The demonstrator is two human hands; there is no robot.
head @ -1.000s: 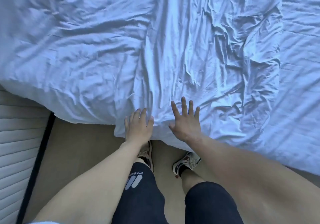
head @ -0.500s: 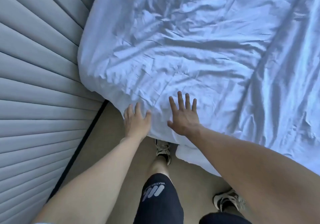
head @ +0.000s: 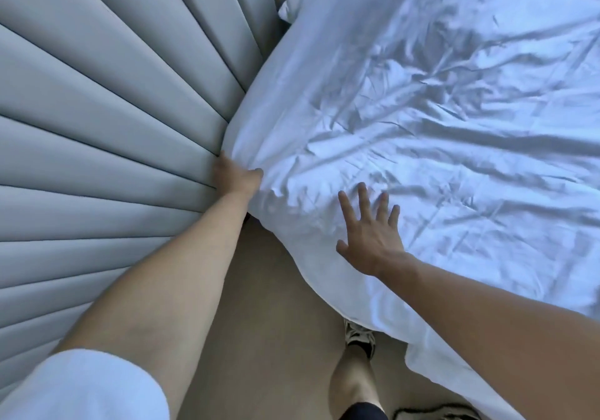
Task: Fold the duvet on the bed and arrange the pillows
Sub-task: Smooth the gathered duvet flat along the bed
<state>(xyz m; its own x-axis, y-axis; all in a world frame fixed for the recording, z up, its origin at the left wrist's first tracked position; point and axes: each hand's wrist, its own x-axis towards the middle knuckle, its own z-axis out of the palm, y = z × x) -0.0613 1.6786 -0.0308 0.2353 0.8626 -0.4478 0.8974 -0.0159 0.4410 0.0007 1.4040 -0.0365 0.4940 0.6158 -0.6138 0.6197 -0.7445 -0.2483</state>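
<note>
A white, wrinkled duvet (head: 438, 111) covers the bed and hangs over its near edge. My left hand (head: 232, 176) grips the duvet's corner where it meets the padded headboard, with the thumb pinching a bunch of fabric. Beside it, my right hand (head: 373, 234) lies flat on the duvet near the edge, fingers spread and straight. A white pillow corner (head: 292, 1) pokes out at the top, between the headboard and the duvet; the rest of it is hidden.
A grey padded headboard (head: 113, 111) with ribbed panels fills the left side. Beige floor (head: 269, 322) runs between it and the bed. My leg and sneaker (head: 358, 338) stand by the hanging duvet edge.
I have moved left along the bed toward the headboard. My left hand went from lying open on the duvet edge to gripping its corner. My right hand stays flat.
</note>
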